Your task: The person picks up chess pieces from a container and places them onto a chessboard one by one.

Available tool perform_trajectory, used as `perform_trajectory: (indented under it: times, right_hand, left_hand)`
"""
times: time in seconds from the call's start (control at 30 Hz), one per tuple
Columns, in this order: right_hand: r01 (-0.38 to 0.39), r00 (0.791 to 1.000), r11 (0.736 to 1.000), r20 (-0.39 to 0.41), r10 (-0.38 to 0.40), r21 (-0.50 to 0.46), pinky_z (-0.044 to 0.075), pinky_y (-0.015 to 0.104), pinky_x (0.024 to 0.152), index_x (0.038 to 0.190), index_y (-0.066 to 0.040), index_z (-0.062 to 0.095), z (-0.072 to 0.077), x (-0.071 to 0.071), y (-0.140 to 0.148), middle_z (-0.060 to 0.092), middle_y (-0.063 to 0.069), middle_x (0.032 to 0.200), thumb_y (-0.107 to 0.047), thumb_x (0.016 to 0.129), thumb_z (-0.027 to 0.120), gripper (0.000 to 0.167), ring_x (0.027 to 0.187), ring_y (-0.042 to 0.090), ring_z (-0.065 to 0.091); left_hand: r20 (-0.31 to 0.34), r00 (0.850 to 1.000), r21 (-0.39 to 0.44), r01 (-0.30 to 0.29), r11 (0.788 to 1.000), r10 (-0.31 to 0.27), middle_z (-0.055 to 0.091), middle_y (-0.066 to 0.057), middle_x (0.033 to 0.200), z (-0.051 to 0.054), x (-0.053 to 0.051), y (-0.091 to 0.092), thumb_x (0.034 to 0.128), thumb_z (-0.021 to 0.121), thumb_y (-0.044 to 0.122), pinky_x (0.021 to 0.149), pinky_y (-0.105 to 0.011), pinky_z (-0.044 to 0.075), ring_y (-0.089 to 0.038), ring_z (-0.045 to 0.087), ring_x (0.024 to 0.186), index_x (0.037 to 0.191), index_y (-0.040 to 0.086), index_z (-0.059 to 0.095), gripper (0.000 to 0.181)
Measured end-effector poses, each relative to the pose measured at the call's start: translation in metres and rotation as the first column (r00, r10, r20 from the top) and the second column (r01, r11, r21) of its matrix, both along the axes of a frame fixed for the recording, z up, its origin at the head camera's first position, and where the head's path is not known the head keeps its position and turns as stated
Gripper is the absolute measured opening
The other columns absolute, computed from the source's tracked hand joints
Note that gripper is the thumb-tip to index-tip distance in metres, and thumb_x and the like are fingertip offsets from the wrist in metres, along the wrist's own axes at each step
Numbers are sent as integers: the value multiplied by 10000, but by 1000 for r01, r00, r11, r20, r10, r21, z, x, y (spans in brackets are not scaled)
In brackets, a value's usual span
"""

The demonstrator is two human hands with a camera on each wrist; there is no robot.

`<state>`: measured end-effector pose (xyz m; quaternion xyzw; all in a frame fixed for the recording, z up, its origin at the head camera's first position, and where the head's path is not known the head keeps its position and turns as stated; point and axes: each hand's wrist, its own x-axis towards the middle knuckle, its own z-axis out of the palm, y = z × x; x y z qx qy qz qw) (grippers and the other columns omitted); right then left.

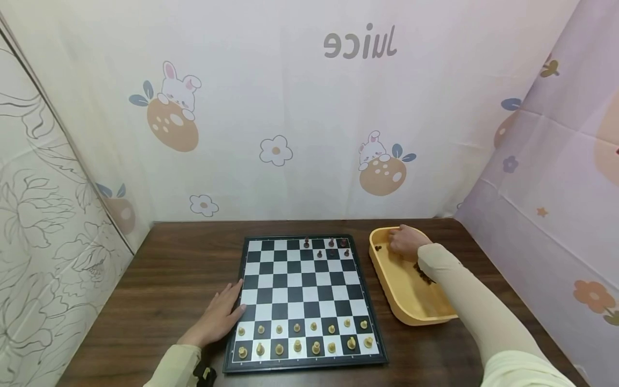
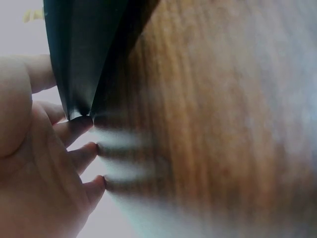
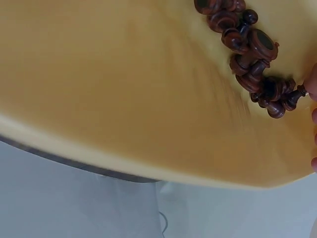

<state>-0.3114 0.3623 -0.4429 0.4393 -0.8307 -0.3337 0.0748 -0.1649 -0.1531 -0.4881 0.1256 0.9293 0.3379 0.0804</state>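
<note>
My left hand (image 1: 220,316) rests at the left edge of a black-and-white chessboard (image 1: 301,294), thumb over the rim. In the left wrist view its fingers (image 2: 81,157) reach the board's dark side and the wooden table. My right hand (image 1: 406,242) is inside a yellow tray (image 1: 394,293), at its far end. In the right wrist view, fingertips (image 3: 312,84) at the right edge touch the thin end of a dark chess piece (image 3: 293,98). A cluster of dark red-brown chess pieces (image 3: 255,47) adjoins it. Whether the fingers pinch that piece is hidden.
Light chess pieces (image 1: 297,345) stand in two rows along the board's near side. Several dark chess pieces (image 1: 319,253) stand at its far right corner. A small dark piece (image 1: 378,248) lies at the tray's far left. A printed curtain (image 1: 275,183) hangs behind the wooden table (image 1: 169,269).
</note>
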Motion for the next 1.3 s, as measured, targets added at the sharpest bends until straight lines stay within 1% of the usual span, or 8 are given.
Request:
perform_trajectory:
  times: [0.27, 0.4, 0.5, 0.63, 0.77, 0.97, 1.2, 1.3]
  right_hand:
    - [24, 1000, 999, -7, -25, -23, 439, 390, 587, 644, -191, 602, 4, 1, -1, 586, 32, 770, -141, 770, 750, 201, 777, 224, 558]
    - [27, 1000, 999, -14, -28, -37, 440, 382, 587, 643, -184, 621, 6, 0, 0, 606, 35, 804, -150, 771, 759, 192, 821, 235, 583]
    - [38, 999, 998, -10, -39, -49, 428, 365, 577, 653, -182, 637, 6, -2, 3, 608, 27, 822, -162, 790, 752, 180, 810, 223, 575]
    - [54, 999, 995, 1, -54, -80, 418, 353, 576, 647, -190, 635, 7, -3, 4, 581, 2, 793, -179, 822, 728, 199, 740, 197, 518]
    - [38, 999, 988, 3, -38, -150, 422, 370, 585, 617, -190, 602, 13, -1, 2, 544, -3, 759, -161, 819, 712, 232, 707, 199, 489]
    - [6, 1000, 972, 13, -3, -234, 398, 374, 580, 595, -194, 570, 21, 0, 0, 493, -3, 733, -99, 761, 703, 233, 706, 205, 490]
    - [25, 1000, 970, 13, -23, -244, 314, 306, 533, 606, -187, 577, 33, 4, -4, 474, -20, 709, -87, 774, 699, 230, 639, 163, 424]
    - [36, 999, 966, 20, -32, -254, 313, 299, 532, 625, -168, 599, 40, 5, -8, 485, -18, 710, -80, 780, 700, 204, 630, 159, 409]
  left_hand:
    - [-1, 1000, -18, -3, 1000, 3, 313, -244, 1490, 0, 0, 1, 976, 515, 194, 1114, -593, 69, -427, 152, 1405, 1482, -16, 272, 599]
    - [5, 1000, -18, -7, 1000, 7, 313, -242, 1490, 0, 1, 1, 976, 515, 195, 1113, -597, 66, -428, 148, 1406, 1483, -14, 271, 601]
    - [7, 1000, -20, -8, 1000, 8, 313, -242, 1491, 0, 1, 1, 976, 514, 202, 1112, -600, 64, -427, 146, 1406, 1484, -11, 270, 602]
    - [5, 1000, -24, -5, 1000, 5, 311, -239, 1492, -2, 0, 0, 978, 513, 207, 1111, -600, 64, -427, 145, 1407, 1486, -9, 266, 605]
    - [-1, 1000, -18, 2, 1000, -2, 308, -240, 1494, -3, 0, 0, 979, 511, 202, 1111, -601, 61, -427, 144, 1406, 1487, -11, 260, 605]
    - [-4, 1000, -12, 3, 1000, -3, 309, -248, 1490, -2, 0, 0, 978, 512, 198, 1109, -606, 58, -433, 144, 1404, 1485, -17, 261, 605]
    - [0, 1000, -20, 4, 1000, -4, 305, -252, 1490, -1, 1, 0, 979, 510, 197, 1108, -607, 57, -438, 141, 1403, 1485, -22, 255, 608]
    - [2, 1000, -22, 2, 1000, -2, 304, -255, 1489, 0, 1, 0, 980, 510, 197, 1107, -607, 56, -441, 140, 1402, 1485, -25, 252, 609]
